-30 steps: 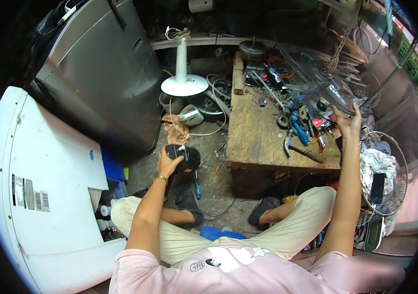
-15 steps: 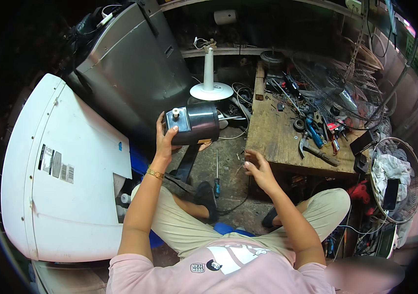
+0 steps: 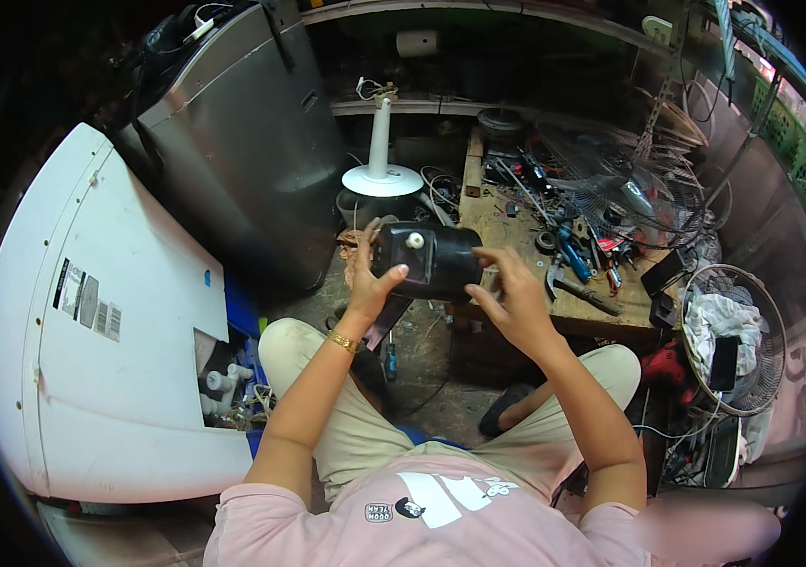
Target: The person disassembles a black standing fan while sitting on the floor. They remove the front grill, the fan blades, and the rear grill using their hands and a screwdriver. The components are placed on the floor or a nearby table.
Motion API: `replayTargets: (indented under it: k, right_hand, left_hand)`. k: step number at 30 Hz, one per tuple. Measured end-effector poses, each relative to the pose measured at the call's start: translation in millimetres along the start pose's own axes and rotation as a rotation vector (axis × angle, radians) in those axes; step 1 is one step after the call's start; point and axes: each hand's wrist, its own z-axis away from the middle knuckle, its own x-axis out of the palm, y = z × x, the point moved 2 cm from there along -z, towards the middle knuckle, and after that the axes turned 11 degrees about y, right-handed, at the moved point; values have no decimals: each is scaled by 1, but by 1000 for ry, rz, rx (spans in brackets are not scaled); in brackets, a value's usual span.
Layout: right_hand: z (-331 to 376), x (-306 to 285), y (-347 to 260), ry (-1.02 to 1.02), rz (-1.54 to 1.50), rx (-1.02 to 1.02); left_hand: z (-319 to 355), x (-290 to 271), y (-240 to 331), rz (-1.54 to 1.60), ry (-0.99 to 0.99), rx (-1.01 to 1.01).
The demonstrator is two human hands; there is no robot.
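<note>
A dark, glossy fan motor housing [image 3: 450, 266], rounded and with a white knob on its upper face, is held up over the floor between my knees. My left hand [image 3: 368, 282] grips its left end, thumb on the near edge and fingers behind. At the right end, the thumb and index finger of my right hand [image 3: 514, 298] close on the rim. Below the housing, a screwdriver [image 3: 391, 362] with a blue handle lies on the floor, partly hidden. Behind it stands a white fan base [image 3: 380, 180] with an upright post.
On the right, a wooden bench [image 3: 502, 227] carries a hammer [image 3: 584, 293], pliers and several loose tools. Wire fan guards [image 3: 611, 170] pile up behind; another guard [image 3: 781, 354] holds a cloth and a phone [image 3: 723, 364]. A large white panel [image 3: 129, 378] stands left, beside a grey metal cabinet [image 3: 233, 142].
My left hand has brought the housing rightward and turned it slightly. My right hand, apart from it before, has come up to its right end. The whole view has shifted a little.
</note>
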Motion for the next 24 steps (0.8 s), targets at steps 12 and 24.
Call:
replayTargets:
  k: [12,24]
  right_hand:
    - [-7,50,66,3,5,80]
    - [-33,73,57,9,-24,-35]
  left_hand:
    - [-15,31,-36,48,-169,-39]
    - [-21,31,-48,41,-103,-94]
